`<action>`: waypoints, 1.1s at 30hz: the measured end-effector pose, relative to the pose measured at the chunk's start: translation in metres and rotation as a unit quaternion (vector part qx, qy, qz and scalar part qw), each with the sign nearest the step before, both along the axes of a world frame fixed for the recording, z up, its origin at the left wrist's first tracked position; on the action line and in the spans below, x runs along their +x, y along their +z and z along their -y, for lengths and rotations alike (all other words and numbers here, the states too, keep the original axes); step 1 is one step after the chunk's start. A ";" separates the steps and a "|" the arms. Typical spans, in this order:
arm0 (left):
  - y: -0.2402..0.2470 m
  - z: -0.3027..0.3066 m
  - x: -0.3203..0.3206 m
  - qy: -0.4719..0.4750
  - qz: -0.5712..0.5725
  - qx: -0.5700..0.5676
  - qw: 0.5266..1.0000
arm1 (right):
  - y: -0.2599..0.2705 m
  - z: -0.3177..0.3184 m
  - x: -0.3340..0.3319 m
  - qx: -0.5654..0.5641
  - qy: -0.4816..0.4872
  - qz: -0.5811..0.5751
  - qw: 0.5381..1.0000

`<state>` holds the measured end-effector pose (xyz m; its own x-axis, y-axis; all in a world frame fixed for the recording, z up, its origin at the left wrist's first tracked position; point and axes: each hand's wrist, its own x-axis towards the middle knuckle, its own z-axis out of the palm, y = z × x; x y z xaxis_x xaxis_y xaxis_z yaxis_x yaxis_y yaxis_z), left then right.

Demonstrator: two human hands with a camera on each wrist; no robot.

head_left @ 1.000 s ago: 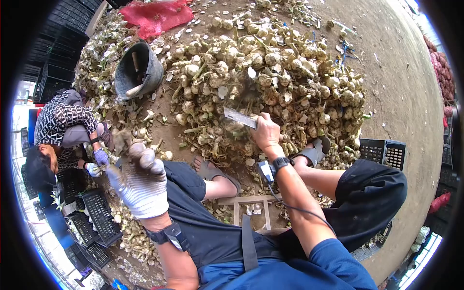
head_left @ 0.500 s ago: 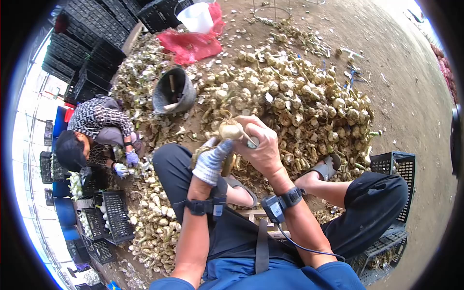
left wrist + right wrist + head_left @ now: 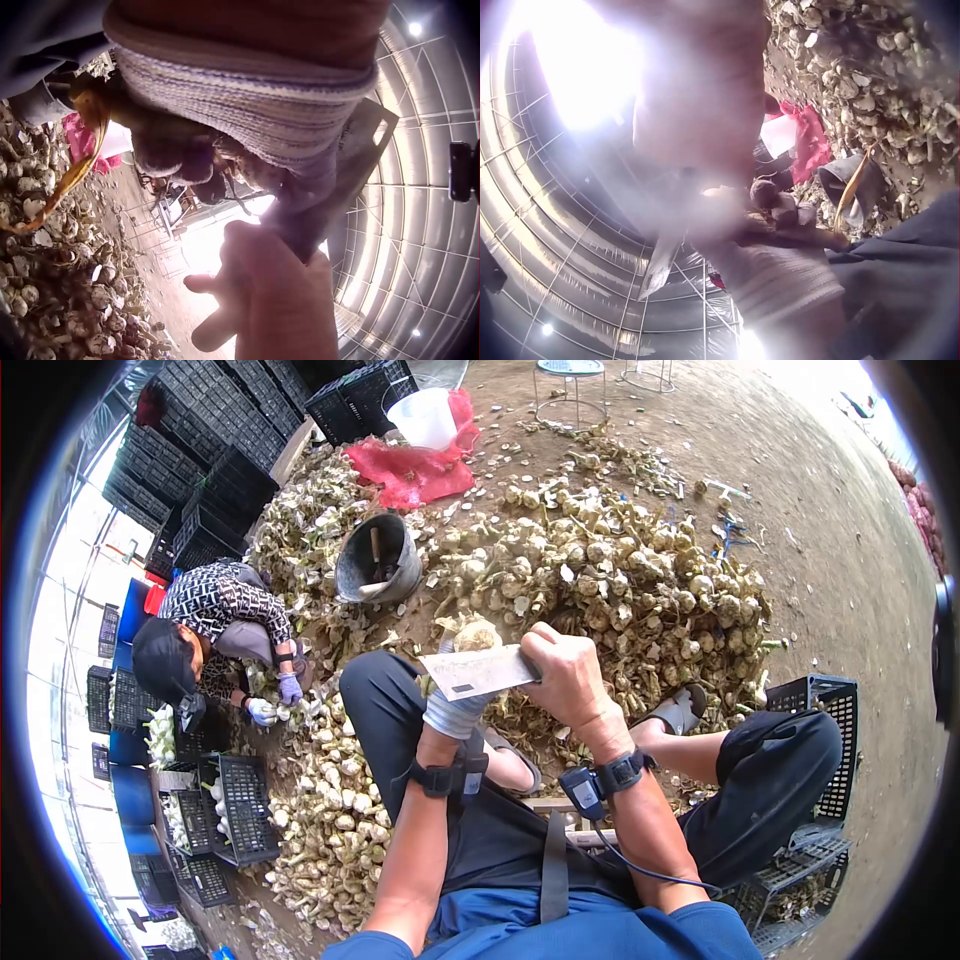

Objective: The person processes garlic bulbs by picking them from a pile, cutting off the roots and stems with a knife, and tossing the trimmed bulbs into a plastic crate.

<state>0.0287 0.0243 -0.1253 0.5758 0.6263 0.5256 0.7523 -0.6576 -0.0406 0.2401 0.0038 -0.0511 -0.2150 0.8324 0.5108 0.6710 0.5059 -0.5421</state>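
My left hand (image 3: 455, 712), in a striped white-and-grey glove, holds a garlic bulb (image 3: 478, 635) up above my left knee. In my bare right hand (image 3: 572, 678) is a flat knife with a wide metal blade (image 3: 485, 672). That blade lies across the front of the gloved hand in the head view, just below the bulb, and hides most of the glove's fingers. In the left wrist view the glove's cuff (image 3: 240, 97) covers much of the bulb. A long dry leaf (image 3: 853, 191) hangs by the gloved hand in the right wrist view.
A large heap of garlic (image 3: 640, 575) lies ahead, with trimmed bulbs (image 3: 335, 810) at my left. A dark bucket (image 3: 380, 560) holding a wooden-handled tool stands beyond my left knee. Another person (image 3: 225, 625) crouches at left near black crates (image 3: 240, 810). A crate (image 3: 825, 735) stands at right.
The hands, apart a second ago with the left one off to the left, came together at the garlic bulb. The knife has since turned flat across the gloved hand. The head view has shifted.
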 end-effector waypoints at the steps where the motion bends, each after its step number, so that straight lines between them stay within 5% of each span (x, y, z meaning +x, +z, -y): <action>1: 0.000 0.001 -0.003 -0.005 0.003 0.008 1.000 | -0.001 0.000 -0.002 0.001 0.006 -0.003 1.000; 2: -0.001 0.001 -0.005 -0.010 0.006 0.015 1.000 | -0.001 0.000 -0.004 0.002 0.010 -0.007 1.000; 3: -0.003 0.001 -0.006 -0.096 0.254 -0.190 0.943 | -0.001 0.001 -0.006 0.006 0.011 0.000 1.000; 4: -0.002 0.001 -0.004 -0.171 0.473 -0.374 0.779 | -0.003 0.002 -0.010 0.005 0.014 -0.002 1.000; 5: -0.001 0.000 -0.002 -0.226 0.639 -0.513 0.526 | -0.007 0.001 -0.014 0.006 0.017 -0.004 1.000; 8: 0.012 -0.001 0.001 -0.259 0.733 -0.610 0.153 | -0.016 -0.001 -0.017 0.008 0.025 -0.021 0.999; 13: 0.005 -0.001 -0.005 -0.228 0.730 -0.613 0.200 | -0.028 -0.001 -0.017 0.007 0.007 -0.045 0.999; 15: 0.003 0.005 -0.001 -0.132 0.705 -0.569 0.402 | -0.033 -0.003 -0.019 0.014 -0.004 -0.060 0.998; 17: 0.002 0.007 0.006 -0.091 0.681 -0.535 0.492 | -0.038 -0.003 -0.018 0.022 -0.014 -0.077 0.997; 20: 0.007 0.008 0.016 -0.115 0.694 -0.562 0.436 | -0.047 -0.003 -0.013 0.035 -0.033 -0.104 0.993; 22: 0.016 0.003 0.022 -0.127 0.698 -0.617 0.342 | -0.061 -0.002 -0.010 0.044 -0.051 -0.120 0.990; 23: 0.044 0.011 0.037 -0.071 0.450 -0.498 0.738 | -0.072 -0.003 -0.008 0.042 -0.067 -0.115 0.990; 24: 0.071 0.019 0.053 0.099 0.139 -0.232 0.957 | -0.091 -0.006 -0.002 0.031 -0.124 -0.106 0.986; 26: 0.068 0.027 0.046 -0.022 0.209 -0.154 0.965 | -0.152 -0.010 0.030 -0.121 -0.282 -0.082 0.948; 29: 0.054 0.035 0.056 -0.016 0.451 -0.338 0.826 | -0.149 0.002 0.046 -0.126 -0.330 -0.109 0.929; 31: 0.055 0.028 0.063 -0.052 0.538 -0.407 0.736 | -0.141 -0.001 0.030 -0.172 -0.252 -0.285 0.909; 32: 0.055 0.026 0.065 -0.054 0.592 -0.410 0.692 | -0.132 -0.002 0.016 -0.223 -0.200 -0.399 0.867; 33: 0.053 0.025 0.066 -0.053 0.642 -0.411 0.645 | -0.108 0.000 0.006 -0.345 -0.141 -0.515 0.772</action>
<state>0.0946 -0.0008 -0.0723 0.0597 0.9901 0.1271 -0.2313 -0.1102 0.9666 0.2462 0.0035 -0.1592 0.2496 0.9222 -0.2953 -0.2647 -0.2283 -0.9369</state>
